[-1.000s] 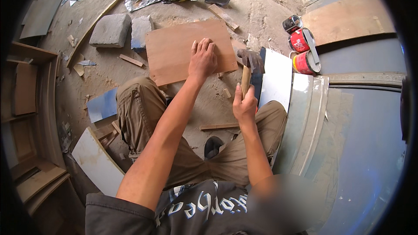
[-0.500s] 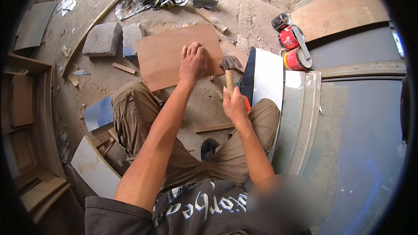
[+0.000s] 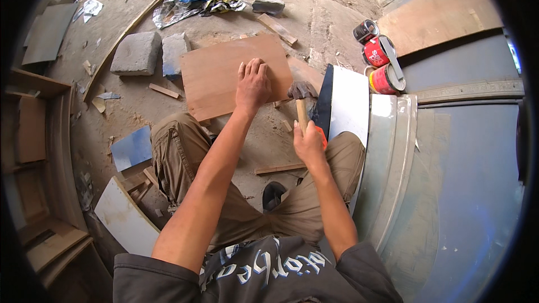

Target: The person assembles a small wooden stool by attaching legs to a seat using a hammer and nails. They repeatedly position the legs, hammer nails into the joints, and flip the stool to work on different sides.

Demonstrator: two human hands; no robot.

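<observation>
A brown rectangular plywood board lies low over the ground in front of my knees. My left hand rests on its right half, fingers curled together and tips down at the wood; whatever they may pinch is too small to make out. In my right hand is a hammer, gripped by its pale wooden handle. Its dark metal head stands just off the board's right edge, apart from my left hand. Part of an orange-red object shows behind my right hand, mostly hidden.
Concrete blocks sit beyond the board's left side. Paint cans stand at right, by a white panel and large grey sheets. A wooden cabinet frame is at far left. Wood offcuts litter the ground.
The hammer head has tilted slightly, its face turning more into sight. My left hand keeps its place on the board. The whole view has shifted a little.
</observation>
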